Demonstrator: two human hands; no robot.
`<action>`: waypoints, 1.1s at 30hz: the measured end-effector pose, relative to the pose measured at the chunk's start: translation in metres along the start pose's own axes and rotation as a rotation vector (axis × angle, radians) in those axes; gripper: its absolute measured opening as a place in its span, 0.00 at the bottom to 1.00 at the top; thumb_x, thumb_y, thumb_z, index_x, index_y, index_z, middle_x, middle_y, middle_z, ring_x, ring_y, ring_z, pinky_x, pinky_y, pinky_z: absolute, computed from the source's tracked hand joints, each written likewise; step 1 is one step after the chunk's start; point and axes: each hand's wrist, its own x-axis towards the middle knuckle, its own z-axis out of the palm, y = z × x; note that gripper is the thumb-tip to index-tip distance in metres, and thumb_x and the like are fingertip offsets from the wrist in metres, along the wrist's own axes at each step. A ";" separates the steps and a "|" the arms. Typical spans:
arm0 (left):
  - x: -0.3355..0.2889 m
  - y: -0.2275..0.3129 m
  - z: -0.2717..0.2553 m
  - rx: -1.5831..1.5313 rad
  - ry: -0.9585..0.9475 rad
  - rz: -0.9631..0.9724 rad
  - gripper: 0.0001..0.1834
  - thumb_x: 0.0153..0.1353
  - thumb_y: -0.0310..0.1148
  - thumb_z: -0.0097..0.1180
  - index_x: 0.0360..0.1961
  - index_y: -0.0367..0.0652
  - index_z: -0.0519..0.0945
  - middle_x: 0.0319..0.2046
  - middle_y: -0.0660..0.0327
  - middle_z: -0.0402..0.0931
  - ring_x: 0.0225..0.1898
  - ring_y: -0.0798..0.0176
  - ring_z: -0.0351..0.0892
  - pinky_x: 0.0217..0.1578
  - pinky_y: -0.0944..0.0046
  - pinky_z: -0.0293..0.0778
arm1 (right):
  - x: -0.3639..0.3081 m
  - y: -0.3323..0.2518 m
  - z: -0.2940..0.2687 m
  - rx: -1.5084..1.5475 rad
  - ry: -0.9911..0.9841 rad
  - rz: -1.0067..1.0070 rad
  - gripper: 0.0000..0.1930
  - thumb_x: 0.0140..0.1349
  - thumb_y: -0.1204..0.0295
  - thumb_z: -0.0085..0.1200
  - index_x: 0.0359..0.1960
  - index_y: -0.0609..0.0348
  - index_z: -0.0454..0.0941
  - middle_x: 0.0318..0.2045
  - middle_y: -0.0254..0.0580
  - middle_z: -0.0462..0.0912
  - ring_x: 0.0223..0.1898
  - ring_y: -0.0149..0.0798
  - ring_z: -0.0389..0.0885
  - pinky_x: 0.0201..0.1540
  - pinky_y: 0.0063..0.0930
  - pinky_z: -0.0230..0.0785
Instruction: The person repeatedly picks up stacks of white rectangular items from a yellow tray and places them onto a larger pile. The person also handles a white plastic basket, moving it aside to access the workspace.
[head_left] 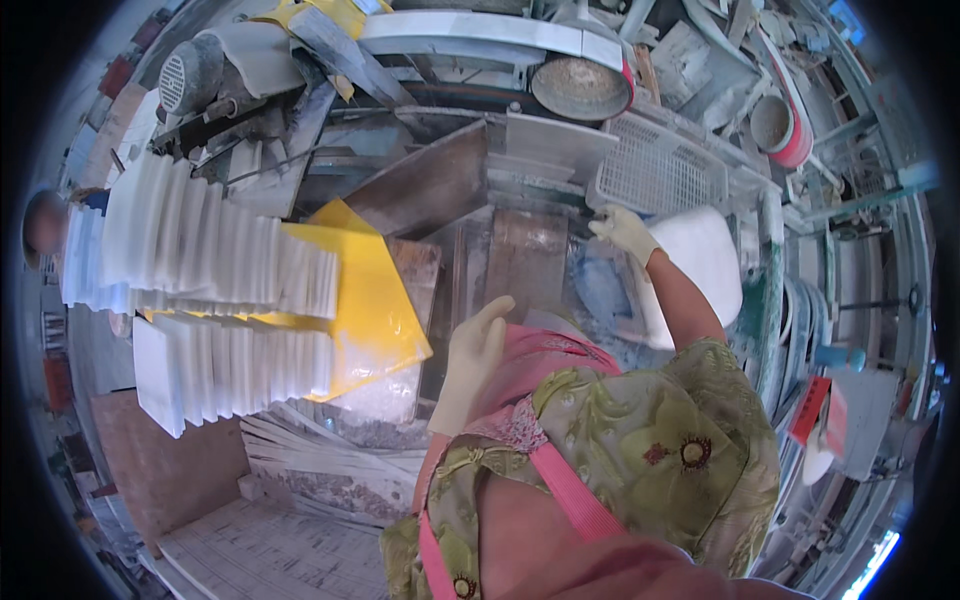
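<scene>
Cream-coloured gloves cover both my hands. My left hand is held in front of my pink apron, fingers stretched out and nothing visible in it. Farther out on the right, my right hand is loosely bent with its fingers apart, and I see nothing between them. It is nearest to a white plastic crate and a rounded white block or tub. A bluish patch lies below it, its kind unclear. On the left, two rows of white slabs stand on edge by a yellow sheet.
Brown and grey boards lean across the far side of the work area. Two round pans sit at the back and back right. A dusty motor stands at the far left. Pale strips lie below the slabs.
</scene>
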 end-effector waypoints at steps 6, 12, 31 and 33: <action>0.067 0.020 -0.008 0.046 0.070 -0.034 0.20 0.73 0.29 0.50 0.61 0.30 0.78 0.52 0.51 0.84 0.56 0.61 0.82 0.58 0.62 0.75 | 0.170 -0.032 -0.151 -0.586 0.412 -0.254 0.64 0.42 0.46 0.77 0.77 0.63 0.54 0.71 0.60 0.67 0.72 0.59 0.65 0.74 0.42 0.59; 0.164 0.036 0.013 0.038 0.355 -0.297 0.19 0.76 0.27 0.47 0.63 0.30 0.76 0.55 0.51 0.83 0.57 0.62 0.80 0.60 0.65 0.72 | 0.313 -0.069 -0.230 -0.932 0.287 -0.130 0.74 0.34 0.44 0.80 0.81 0.51 0.42 0.71 0.55 0.64 0.73 0.56 0.60 0.74 0.46 0.57; 0.276 0.050 0.044 0.164 0.456 -0.019 0.20 0.71 0.36 0.55 0.57 0.33 0.80 0.47 0.47 0.86 0.51 0.49 0.86 0.53 0.55 0.78 | 0.381 -0.153 -0.220 -0.758 0.065 -0.642 0.58 0.41 0.50 0.78 0.74 0.51 0.60 0.55 0.62 0.81 0.56 0.63 0.81 0.60 0.49 0.73; 0.254 0.045 0.042 0.184 0.564 -0.013 0.19 0.70 0.37 0.56 0.56 0.35 0.81 0.47 0.46 0.86 0.50 0.47 0.86 0.52 0.54 0.79 | 0.394 -0.150 -0.217 -0.597 -0.009 -0.793 0.56 0.39 0.54 0.77 0.72 0.58 0.63 0.53 0.59 0.83 0.58 0.57 0.82 0.60 0.45 0.72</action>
